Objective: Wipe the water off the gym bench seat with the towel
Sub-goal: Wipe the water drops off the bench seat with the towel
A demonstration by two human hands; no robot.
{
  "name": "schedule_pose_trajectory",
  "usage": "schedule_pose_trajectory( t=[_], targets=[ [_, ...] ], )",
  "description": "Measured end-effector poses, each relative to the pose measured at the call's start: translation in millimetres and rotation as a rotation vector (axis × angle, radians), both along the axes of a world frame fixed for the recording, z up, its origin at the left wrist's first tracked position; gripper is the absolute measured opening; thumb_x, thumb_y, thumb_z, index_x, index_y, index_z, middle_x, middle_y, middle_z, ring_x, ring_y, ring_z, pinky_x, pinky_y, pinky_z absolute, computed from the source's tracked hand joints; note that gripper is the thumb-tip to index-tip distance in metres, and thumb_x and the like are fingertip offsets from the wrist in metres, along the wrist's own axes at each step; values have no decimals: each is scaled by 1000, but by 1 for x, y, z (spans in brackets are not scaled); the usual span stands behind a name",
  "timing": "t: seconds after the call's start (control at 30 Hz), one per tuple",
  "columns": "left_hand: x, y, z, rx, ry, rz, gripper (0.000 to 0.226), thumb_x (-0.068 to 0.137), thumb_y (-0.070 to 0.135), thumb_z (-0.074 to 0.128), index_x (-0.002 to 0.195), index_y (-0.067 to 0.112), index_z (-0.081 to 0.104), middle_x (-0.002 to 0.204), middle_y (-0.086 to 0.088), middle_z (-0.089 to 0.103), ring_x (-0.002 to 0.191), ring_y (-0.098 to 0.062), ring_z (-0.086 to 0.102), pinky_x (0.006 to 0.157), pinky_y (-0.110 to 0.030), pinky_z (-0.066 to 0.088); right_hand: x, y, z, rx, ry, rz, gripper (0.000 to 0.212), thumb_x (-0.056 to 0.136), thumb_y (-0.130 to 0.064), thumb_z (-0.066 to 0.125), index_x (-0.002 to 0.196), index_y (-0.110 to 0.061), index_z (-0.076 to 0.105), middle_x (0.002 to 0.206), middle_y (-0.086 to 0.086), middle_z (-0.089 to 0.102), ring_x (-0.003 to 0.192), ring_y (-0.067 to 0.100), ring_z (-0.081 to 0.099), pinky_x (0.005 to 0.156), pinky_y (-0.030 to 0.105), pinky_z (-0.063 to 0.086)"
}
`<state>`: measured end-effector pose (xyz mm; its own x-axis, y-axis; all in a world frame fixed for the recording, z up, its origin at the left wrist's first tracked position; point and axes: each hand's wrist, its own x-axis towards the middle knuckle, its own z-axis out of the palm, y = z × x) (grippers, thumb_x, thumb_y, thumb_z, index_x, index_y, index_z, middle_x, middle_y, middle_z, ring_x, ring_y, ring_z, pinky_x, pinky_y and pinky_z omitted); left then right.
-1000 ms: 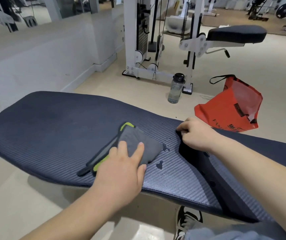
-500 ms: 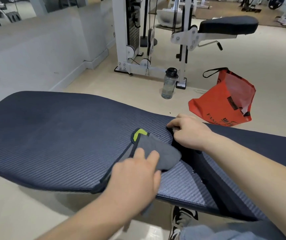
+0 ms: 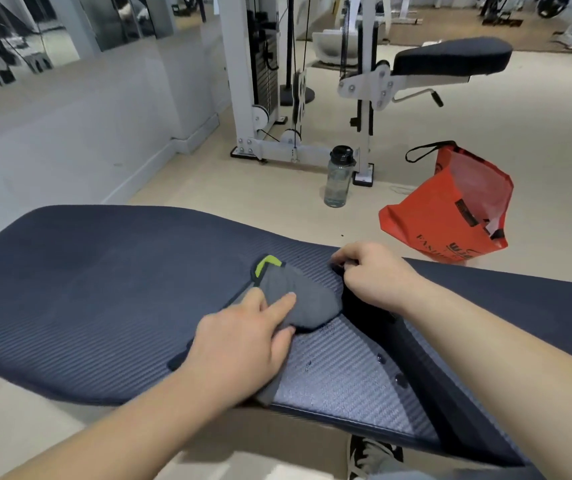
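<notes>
A dark blue ribbed gym bench seat spans the view from left to right. A grey towel with a lime-green corner lies on it near the gap between the pads. My left hand presses down on the towel, fingers gripping its near part. My right hand rests at the far end of the dark gap, fingers curled over the pad edge. Small water drops and a damp sheen show on the pad in front of the towel.
On the floor beyond the bench stand a clear water bottle with a black cap and an open red bag. A white cable machine with a padded seat is behind them. My shoe is under the bench.
My left hand slid the towel to the right across the seat, over the larger puddles, up to the gap beside my right hand. The right hand stayed in place.
</notes>
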<state>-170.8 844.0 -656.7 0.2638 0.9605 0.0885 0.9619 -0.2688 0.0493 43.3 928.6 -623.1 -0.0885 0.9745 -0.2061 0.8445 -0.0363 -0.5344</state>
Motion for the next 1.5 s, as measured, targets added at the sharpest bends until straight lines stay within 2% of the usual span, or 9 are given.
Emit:
schedule_pose_trajectory(
  t=[0.2, 0.4, 0.5, 0.6, 0.87, 1.07, 1.3, 1.43, 1.5],
  targets=[
    [35, 82, 7, -110, -123, 372, 45, 102, 46, 39, 141, 25, 46, 127, -14, 51, 112, -39, 60, 79, -41, 46, 12, -2, 2, 19, 27, -11, 42, 92, -10, 45, 126, -20, 68, 128, 0, 69, 122, 25, 61, 105, 40, 49],
    [72, 59, 5, -55, -83, -48, 51, 98, 55, 40, 148, 43, 38, 129, -5, 53, 111, -35, 64, 85, -43, 51, 32, 3, 1, 109, -13, -121, 33, 87, -14, 48, 113, -21, 67, 118, 8, 71, 109, 32, 62, 91, 42, 53],
    [36, 101, 6, -80, 15, 134, 47, 98, 55, 40, 144, 46, 42, 136, -5, 53, 116, -38, 62, 90, -44, 50, 36, -1, 2, 110, 15, -104, 43, 92, -15, 46, 130, -20, 65, 130, 6, 68, 121, 30, 60, 102, 43, 50],
    [27, 115, 5, -100, -83, 389, 42, 101, 48, 39, 139, 32, 49, 132, -13, 52, 115, -41, 59, 85, -43, 45, 37, -2, 2, 81, 29, -58, 40, 95, -15, 46, 129, -21, 66, 129, 5, 69, 121, 28, 61, 103, 40, 50],
    [3, 19, 4, -56, -101, -127, 48, 95, 58, 39, 143, 54, 40, 107, 11, 51, 94, -16, 64, 65, -33, 49, 17, -2, 3, 92, 53, 46, 37, 99, -15, 47, 131, -16, 66, 135, 5, 68, 128, 25, 59, 110, 41, 46],
    [-58, 27, -2, -6, -100, 558, 48, 99, 52, 42, 146, 40, 45, 123, -6, 55, 103, -38, 65, 81, -41, 50, -10, -14, 9, 79, 49, 209, 27, 101, -28, 55, 122, -22, 69, 123, -3, 70, 117, 18, 63, 104, 34, 48],
    [-52, -51, 8, -102, -90, 44, 50, 96, 61, 34, 145, 54, 34, 112, 11, 51, 100, -18, 65, 71, -35, 52, -46, -19, 13, 139, 13, 352, 32, 99, -33, 57, 127, -23, 69, 132, -6, 68, 122, 15, 61, 106, 31, 46],
    [-83, -25, 8, -137, -145, 472, 45, 100, 54, 39, 145, 50, 41, 126, 3, 54, 111, -32, 63, 86, -39, 48, -56, -27, 12, 137, 5, 385, 35, 99, -36, 57, 131, -24, 66, 136, -10, 65, 127, 11, 58, 109, 28, 42],
    [-68, -28, 6, -94, -151, 605, 45, 101, 50, 38, 145, 41, 42, 128, -5, 53, 110, -35, 63, 83, -40, 47, -60, -31, 14, 139, -5, 406, 35, 100, -37, 57, 131, -25, 66, 136, -11, 64, 128, 10, 57, 109, 28, 42]
  ],
)
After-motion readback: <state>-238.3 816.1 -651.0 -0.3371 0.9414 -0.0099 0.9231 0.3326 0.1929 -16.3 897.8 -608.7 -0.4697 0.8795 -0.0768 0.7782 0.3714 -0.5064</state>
